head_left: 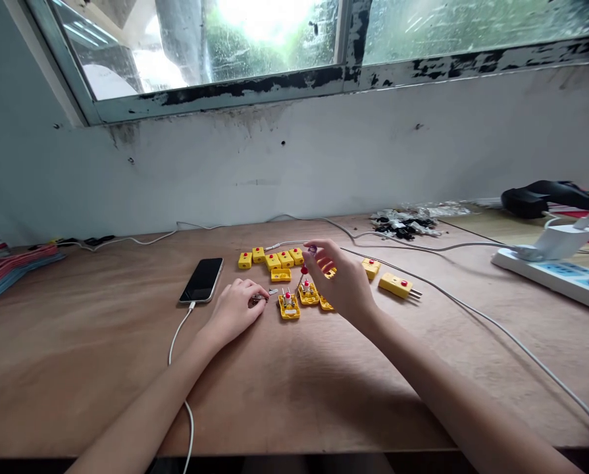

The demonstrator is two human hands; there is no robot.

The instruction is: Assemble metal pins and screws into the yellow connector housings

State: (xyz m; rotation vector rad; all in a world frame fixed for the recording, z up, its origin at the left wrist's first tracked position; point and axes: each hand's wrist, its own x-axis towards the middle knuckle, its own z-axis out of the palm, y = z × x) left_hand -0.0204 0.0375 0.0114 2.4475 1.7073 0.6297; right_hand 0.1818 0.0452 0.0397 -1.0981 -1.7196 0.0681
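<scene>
The right hand pinches a thin tool upright, tip down over an open yellow plug on the tabletop (probably to reach its screw). The left hand, fingers curled, pins a metal piece flat alongside, steadying it.

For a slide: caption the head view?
Right hand pinches a small tool over yellow connectors; left hand rests beside a phone on the table.

Probably a small workshop: plywood bench, yellow connectors.
</scene>
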